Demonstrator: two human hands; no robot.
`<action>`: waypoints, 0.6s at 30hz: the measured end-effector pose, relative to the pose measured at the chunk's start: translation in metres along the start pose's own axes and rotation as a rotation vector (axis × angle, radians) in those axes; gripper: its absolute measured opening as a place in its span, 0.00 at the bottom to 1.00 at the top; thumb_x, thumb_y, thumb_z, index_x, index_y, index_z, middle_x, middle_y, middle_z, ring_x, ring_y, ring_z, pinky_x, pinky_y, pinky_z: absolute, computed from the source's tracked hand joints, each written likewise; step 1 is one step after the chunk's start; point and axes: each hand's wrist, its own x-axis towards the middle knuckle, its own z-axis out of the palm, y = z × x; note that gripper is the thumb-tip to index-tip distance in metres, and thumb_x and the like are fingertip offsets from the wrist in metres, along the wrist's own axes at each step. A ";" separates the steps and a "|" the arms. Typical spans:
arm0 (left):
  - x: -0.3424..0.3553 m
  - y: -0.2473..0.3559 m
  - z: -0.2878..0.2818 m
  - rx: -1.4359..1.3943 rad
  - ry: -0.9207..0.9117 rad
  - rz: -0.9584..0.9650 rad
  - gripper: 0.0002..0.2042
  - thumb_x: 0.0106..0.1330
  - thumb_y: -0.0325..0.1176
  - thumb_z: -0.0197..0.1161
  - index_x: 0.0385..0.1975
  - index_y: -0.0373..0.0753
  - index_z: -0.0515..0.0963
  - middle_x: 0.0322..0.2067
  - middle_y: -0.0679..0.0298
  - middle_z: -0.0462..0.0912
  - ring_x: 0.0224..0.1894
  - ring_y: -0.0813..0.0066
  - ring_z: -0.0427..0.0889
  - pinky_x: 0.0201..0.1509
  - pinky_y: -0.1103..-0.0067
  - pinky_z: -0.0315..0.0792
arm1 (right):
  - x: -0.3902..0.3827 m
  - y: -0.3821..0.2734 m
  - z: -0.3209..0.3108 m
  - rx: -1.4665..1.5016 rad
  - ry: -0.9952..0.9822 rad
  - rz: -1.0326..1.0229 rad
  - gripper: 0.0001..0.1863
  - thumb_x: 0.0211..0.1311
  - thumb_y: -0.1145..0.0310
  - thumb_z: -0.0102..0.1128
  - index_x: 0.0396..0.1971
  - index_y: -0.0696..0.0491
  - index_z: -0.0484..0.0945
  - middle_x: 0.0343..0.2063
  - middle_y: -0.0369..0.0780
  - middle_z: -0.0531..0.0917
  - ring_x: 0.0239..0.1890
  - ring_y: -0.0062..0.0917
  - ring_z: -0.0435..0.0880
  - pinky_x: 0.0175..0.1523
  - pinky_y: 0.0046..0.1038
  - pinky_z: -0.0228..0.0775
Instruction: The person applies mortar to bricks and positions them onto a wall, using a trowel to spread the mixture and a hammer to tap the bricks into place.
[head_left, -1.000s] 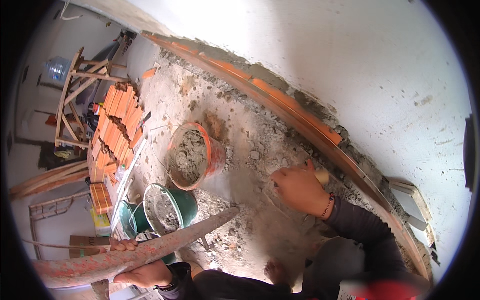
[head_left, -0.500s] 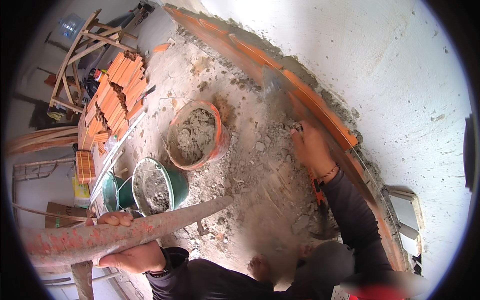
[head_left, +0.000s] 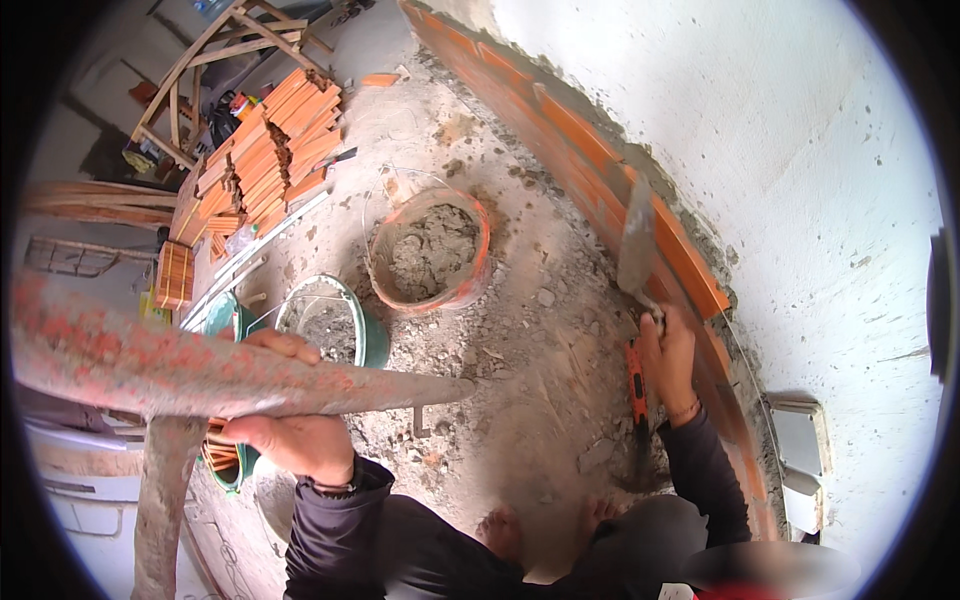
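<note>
My right hand [head_left: 672, 352] grips a trowel [head_left: 637, 245] whose grey blade points up and lies against the top edge of the low orange brick course [head_left: 590, 165]. My left hand [head_left: 292, 425] holds from below a long, mortar-stained reddish board [head_left: 200, 372] that runs across the left of the view. An orange bucket [head_left: 470, 285] with grey mortar in it stands on the rubble-strewn floor between the two hands.
A green bucket [head_left: 372, 338] with mortar stands beside the orange one. An orange-handled tool [head_left: 634, 382] lies by my right wrist. Stacked orange bricks [head_left: 270, 150] and a wooden trestle [head_left: 195, 65] stand at the far left. A white plastered wall [head_left: 800, 150] rises behind the bricks.
My right hand left the floor rubble and brought the trowel up against the brick course. My left hand lifted the board higher and closer across the view.
</note>
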 end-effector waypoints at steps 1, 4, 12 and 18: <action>0.000 0.002 0.001 0.015 -0.001 0.005 0.42 0.67 0.72 0.37 0.62 0.34 0.61 0.38 0.56 0.72 0.35 0.68 0.71 0.42 0.75 0.66 | -0.009 -0.005 -0.002 0.006 -0.019 0.053 0.12 0.65 0.66 0.57 0.40 0.60 0.75 0.19 0.49 0.77 0.24 0.43 0.80 0.31 0.35 0.70; -0.001 0.002 0.004 0.021 0.068 0.005 0.42 0.67 0.72 0.37 0.61 0.34 0.62 0.36 0.56 0.72 0.34 0.68 0.71 0.42 0.75 0.66 | -0.029 -0.008 0.001 0.024 -0.097 0.014 0.12 0.66 0.67 0.56 0.43 0.61 0.73 0.22 0.48 0.77 0.24 0.35 0.80 0.32 0.35 0.72; 0.004 0.008 0.018 0.026 0.034 0.150 0.31 0.71 0.63 0.45 0.45 0.33 0.67 0.32 0.53 0.78 0.31 0.68 0.77 0.35 0.74 0.72 | 0.029 -0.109 0.003 -0.009 -0.559 -0.451 0.23 0.55 0.77 0.56 0.53 0.55 0.69 0.32 0.44 0.78 0.28 0.32 0.82 0.35 0.37 0.75; 0.001 0.003 0.010 0.012 -0.022 0.155 0.29 0.73 0.60 0.44 0.41 0.32 0.66 0.31 0.53 0.78 0.30 0.70 0.78 0.35 0.76 0.71 | 0.080 -0.191 0.031 -0.849 -0.342 -0.971 0.17 0.53 0.74 0.58 0.44 0.54 0.81 0.32 0.46 0.85 0.31 0.39 0.85 0.37 0.37 0.77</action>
